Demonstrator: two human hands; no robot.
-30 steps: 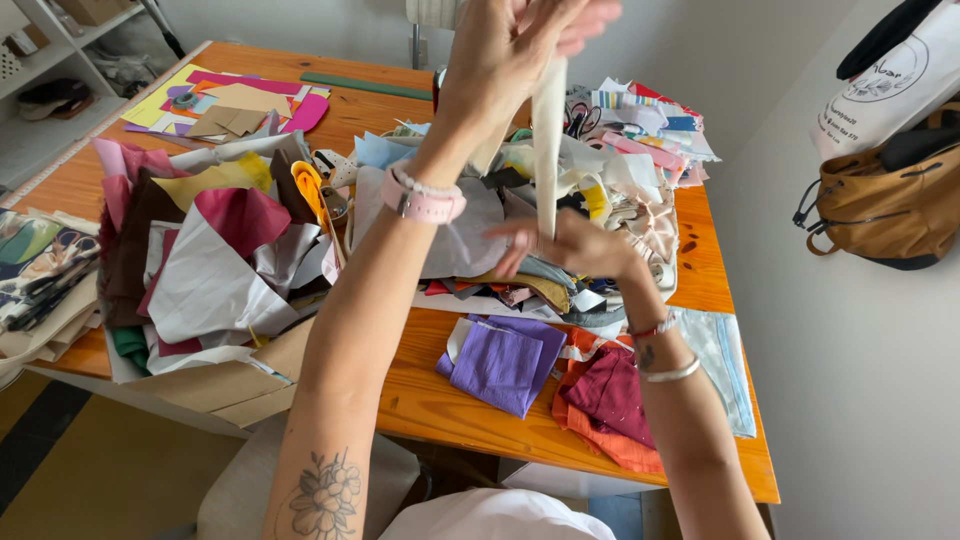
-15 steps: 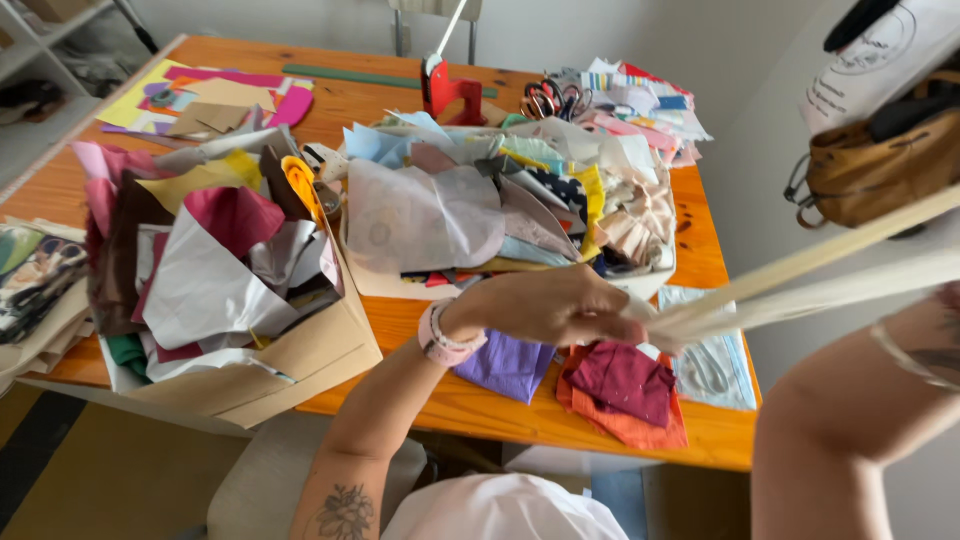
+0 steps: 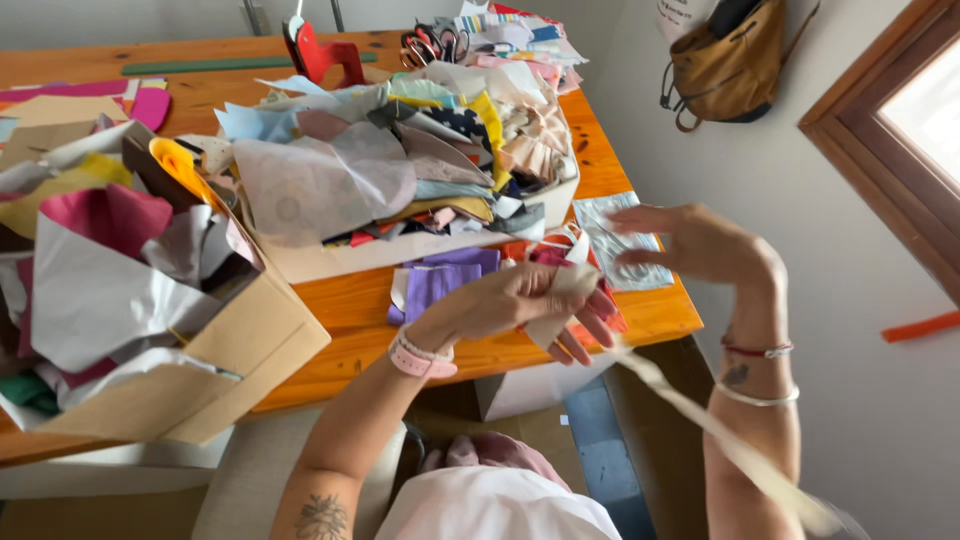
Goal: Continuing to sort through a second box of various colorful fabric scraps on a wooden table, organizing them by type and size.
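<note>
- Your left hand (image 3: 520, 305) pinches the cream fabric strip (image 3: 700, 415), which trails down past your open right hand (image 3: 700, 245).
- Keep the strip taut, clear of the tabletop (image 3: 350, 310) edge.

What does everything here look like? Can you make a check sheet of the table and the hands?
Surface: orange wooden table, mostly covered.
Job's things: long cream fabric strip, one end bunched in the left hand, the rest trailing down to the lower right.
Clutter: cardboard box and white tray, both heaped with fabric scraps; purple cloth; scissors; red tool.
Hands: left grips the strip; right hand open, fingers spread, empty.
Cables: nothing seen.
Surroundings: brown bag on the white wall; wooden window frame.
</note>
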